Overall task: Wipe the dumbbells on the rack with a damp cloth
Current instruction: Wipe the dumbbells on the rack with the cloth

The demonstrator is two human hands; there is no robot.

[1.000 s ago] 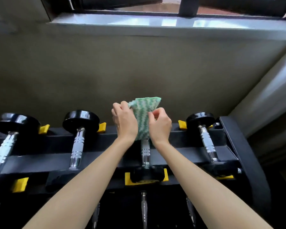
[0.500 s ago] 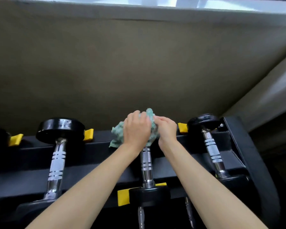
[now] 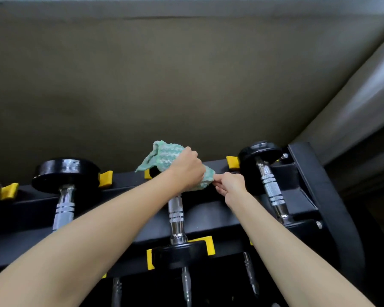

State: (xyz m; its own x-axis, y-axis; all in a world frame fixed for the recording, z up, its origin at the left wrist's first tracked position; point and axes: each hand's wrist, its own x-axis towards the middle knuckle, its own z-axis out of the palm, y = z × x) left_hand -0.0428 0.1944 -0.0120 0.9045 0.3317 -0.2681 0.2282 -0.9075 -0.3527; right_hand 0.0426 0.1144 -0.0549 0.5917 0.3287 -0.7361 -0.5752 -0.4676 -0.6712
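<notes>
A green and white cloth point(image 3: 164, 155) is draped over the far head of the middle dumbbell point(image 3: 176, 216), which lies on the black rack point(image 3: 211, 220). My left hand point(image 3: 186, 170) grips the cloth over that head, which is hidden beneath it. My right hand point(image 3: 228, 183) pinches the cloth's right corner just beside it. The dumbbell's chrome handle and near black head show below my hands. Another dumbbell point(image 3: 63, 173) lies to the left and a third dumbbell point(image 3: 266, 173) to the right.
Yellow cradle tabs point(image 3: 105, 178) mark each slot on the rack. The rack's black side frame point(image 3: 319, 189) rises at the right. A plain wall point(image 3: 164, 85) stands close behind. More chrome handles point(image 3: 186, 284) show on a lower tier.
The cloth went from held up in the air down onto the middle dumbbell's far head. My left hand now covers it and my right hand has shifted to the cloth's right corner.
</notes>
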